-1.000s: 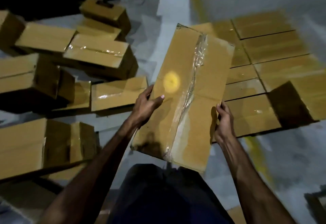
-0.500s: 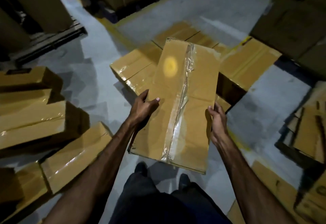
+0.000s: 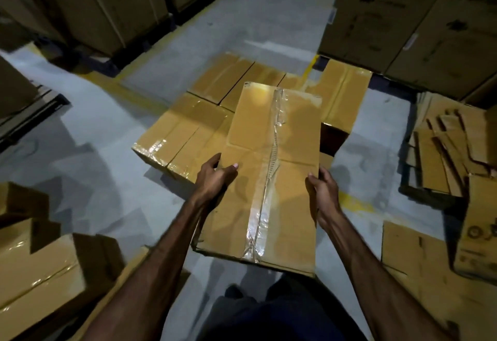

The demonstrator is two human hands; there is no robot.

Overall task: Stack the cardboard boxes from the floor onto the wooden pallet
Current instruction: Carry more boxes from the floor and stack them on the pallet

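Observation:
I carry a long taped cardboard box (image 3: 271,168) in front of me, above the floor. My left hand (image 3: 215,178) grips its left edge with the thumb on top. My right hand (image 3: 321,190) grips its right edge. Just beyond the box, a layer of taped cardboard boxes (image 3: 188,131) lies packed side by side; the pallet under them is hidden. A dark gap (image 3: 332,136) shows in that layer at the right, beside the carried box.
Loose boxes (image 3: 40,265) lie on the floor at the lower left. Flattened cardboard (image 3: 446,149) is piled at the right, with a printed carton (image 3: 478,233) near it. Tall stacked cartons (image 3: 408,18) stand at the back right and cartons (image 3: 88,4) at the back left.
My view has turned from the floor boxes on the left toward the layer of boxes ahead, which now lies closer. Both hands keep the same grip on the carried box.

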